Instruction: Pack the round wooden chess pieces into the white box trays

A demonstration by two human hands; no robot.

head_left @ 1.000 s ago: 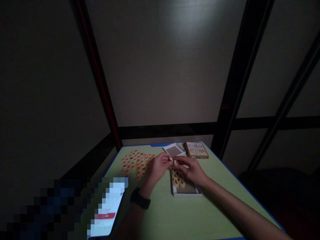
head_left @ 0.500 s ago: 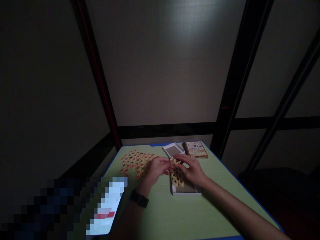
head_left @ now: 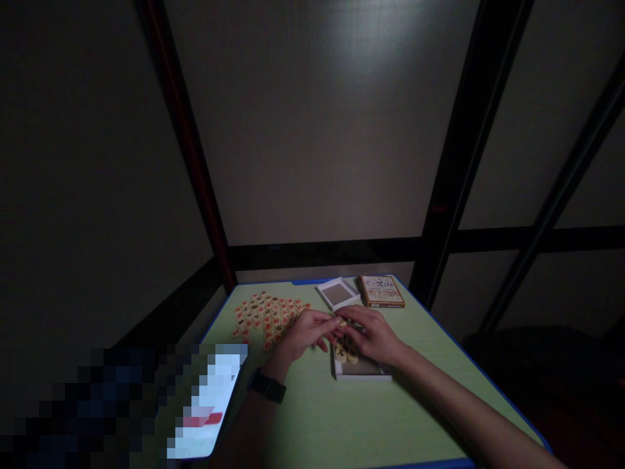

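A shallow white box tray [head_left: 362,374] lies in the middle of the green table [head_left: 351,423], with several round pale game pieces [head_left: 346,355] lined up at its far end. My right hand [head_left: 374,333] rests over the tray's far part, fingers bent down on the pieces. My left hand [head_left: 305,332] reaches to the tray's left edge, fingertips pinched beside the right hand's; a dark watch [head_left: 267,386] is on that wrist. What either hand grips is too small and dim to make out.
Several loose round pieces with red marks [head_left: 266,311] are spread at the table's far left. A second white tray [head_left: 338,293] and a printed brown box lid [head_left: 381,290] lie at the far edge. A lit phone [head_left: 209,407] sits near left. Dark frame posts stand behind.
Both hands have dropped from above the tray down onto it. The piece held up between the fingertips a second ago is no longer seen.
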